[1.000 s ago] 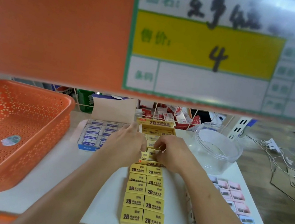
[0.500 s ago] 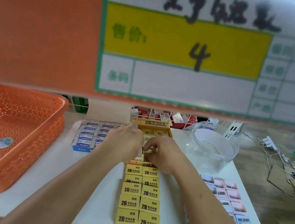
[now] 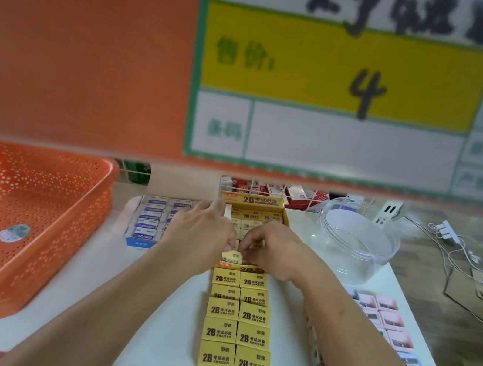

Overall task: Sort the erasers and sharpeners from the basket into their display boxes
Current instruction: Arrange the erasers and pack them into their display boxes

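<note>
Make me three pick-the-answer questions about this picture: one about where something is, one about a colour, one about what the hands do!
1. The basket sits: A) left of the loose erasers, B) right of them, C) on top of them.
2. Those erasers are: A) pink, B) yellow, C) green.
3. The left hand and right hand are: A) far apart, B) in the basket, C) pinching one eraser.
Answers: 1A, it fills the left side; 2B, they look yellow; 3C, fingers meet on it.

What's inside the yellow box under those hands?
Yellow eraser packs fill the far rows of the box. The left hand and right hand cover the middle, pinching one pack at the front; the rest is hidden.
</note>
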Demonstrator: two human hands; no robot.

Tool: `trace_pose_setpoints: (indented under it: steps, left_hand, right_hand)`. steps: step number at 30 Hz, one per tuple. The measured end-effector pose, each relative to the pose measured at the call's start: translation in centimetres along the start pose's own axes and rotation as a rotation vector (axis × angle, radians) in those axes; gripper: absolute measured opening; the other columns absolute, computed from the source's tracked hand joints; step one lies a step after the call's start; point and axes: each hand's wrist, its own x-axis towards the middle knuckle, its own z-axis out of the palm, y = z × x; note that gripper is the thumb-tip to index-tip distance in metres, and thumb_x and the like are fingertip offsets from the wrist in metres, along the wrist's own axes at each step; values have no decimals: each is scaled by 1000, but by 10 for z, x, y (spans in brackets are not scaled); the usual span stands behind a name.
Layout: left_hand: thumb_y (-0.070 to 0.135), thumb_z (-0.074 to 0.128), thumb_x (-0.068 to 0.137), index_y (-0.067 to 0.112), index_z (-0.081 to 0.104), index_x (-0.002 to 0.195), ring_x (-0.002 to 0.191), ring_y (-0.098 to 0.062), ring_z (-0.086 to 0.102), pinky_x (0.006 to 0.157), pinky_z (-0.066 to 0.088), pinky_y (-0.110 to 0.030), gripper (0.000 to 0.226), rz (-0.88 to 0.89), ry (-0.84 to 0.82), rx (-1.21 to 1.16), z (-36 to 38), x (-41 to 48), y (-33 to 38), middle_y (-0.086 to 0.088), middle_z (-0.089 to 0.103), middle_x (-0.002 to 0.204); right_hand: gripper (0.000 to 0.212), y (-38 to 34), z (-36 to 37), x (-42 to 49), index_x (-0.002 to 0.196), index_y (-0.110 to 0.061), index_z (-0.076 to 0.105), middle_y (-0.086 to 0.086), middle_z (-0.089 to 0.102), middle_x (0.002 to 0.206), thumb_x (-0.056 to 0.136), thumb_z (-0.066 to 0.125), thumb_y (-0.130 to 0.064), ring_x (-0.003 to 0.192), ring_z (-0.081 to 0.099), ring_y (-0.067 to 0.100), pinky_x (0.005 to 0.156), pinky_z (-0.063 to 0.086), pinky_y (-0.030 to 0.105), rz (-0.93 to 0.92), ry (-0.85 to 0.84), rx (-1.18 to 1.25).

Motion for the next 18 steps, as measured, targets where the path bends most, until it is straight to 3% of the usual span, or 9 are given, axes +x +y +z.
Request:
trace_pose_setpoints:
  steps: [8,12,15,18]
  left_hand:
    - [42,68,85,34,63,121,122,-18,42,94,40,-37,37,-105,-30,-32,1,5,-4,1,45,125]
    - [39,70,84,30,61,119,119,-21,47,87,41,-35,37,-133,-84,-23,-2,13,-1,-1,44,126]
    - [38,68,87,30,60,117,116,-23,49,85,41,-34,33,-115,-144,-57,-3,17,-6,-1,42,122]
    - [36,61,92,32,63,112,108,-18,50,85,40,-29,21,-99,-168,-196,-1,17,-17,3,39,111]
  right_hand:
    - [12,-5,0,-1,95,-15,75,-16,51,76,87,66,-12,89,55,8,78,40,14,27,21,-30]
    - [10,-5,3,0,86,-17,75,-9,63,84,85,67,-11,81,57,7,71,44,19,64,25,37]
    - [2,-2,4,0,80,-20,73,-11,61,75,81,74,-18,69,54,5,64,43,19,46,15,91]
    - [8,-1,7,1,77,-16,71,-9,59,69,80,75,-22,65,53,6,61,46,23,49,3,66]
